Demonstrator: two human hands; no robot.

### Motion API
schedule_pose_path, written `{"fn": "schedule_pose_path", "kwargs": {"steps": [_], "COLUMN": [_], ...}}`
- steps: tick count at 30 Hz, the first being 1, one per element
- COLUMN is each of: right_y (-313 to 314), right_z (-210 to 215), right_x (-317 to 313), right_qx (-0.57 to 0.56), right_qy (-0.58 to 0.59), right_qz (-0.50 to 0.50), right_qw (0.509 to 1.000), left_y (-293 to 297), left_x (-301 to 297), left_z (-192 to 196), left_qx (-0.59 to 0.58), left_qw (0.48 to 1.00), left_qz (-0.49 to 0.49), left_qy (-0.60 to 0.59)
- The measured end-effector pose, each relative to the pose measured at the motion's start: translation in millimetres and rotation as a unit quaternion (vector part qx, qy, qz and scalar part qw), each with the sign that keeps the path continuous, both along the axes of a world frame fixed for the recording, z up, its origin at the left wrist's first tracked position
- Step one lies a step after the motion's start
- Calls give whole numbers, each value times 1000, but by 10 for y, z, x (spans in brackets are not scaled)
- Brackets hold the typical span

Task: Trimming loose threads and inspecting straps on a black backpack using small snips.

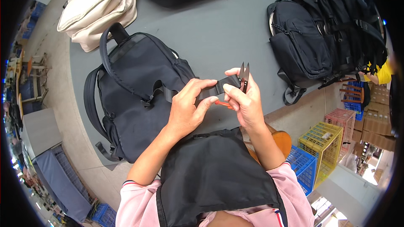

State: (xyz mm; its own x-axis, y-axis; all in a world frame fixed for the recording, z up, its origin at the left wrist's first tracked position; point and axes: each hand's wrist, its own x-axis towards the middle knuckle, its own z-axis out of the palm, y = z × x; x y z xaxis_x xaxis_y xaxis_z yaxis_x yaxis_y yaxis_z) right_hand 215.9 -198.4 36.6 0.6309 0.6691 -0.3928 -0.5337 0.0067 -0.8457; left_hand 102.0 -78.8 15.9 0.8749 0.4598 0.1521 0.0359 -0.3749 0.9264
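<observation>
One black strap (223,84) of a dark backpack (143,122) on the table (240,25): pinched in closed left grip (187,106) and right grip (247,103), snips (245,85) also held in the latter, strap-end inspection apparently being done, steady tautness probably required next.

Cream bag (99,8), yellow crate (322,131), pink crate (341,120), cardboard boxes (376,126)
</observation>
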Motion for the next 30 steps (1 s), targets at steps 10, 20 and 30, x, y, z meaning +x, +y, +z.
{"fn": "schedule_pose_path", "kwargs": {"steps": [10,20,30], "right_y": [-37,-60,-56], "right_z": [64,-183,-154], "right_x": [-173,-174,-193], "right_qx": [20,-115,-114], "right_qy": [-107,-510,-578], "right_qz": [-20,-10,0], "right_qw": [994,853,808], "left_y": [-33,98,126], "left_x": [1,-73,-99], "left_z": [-144,-74,-118], "left_qx": [-2,-456,-446], "left_qw": [999,889,894], "left_qz": [45,20,6], "left_qy": [-26,14,27]}}
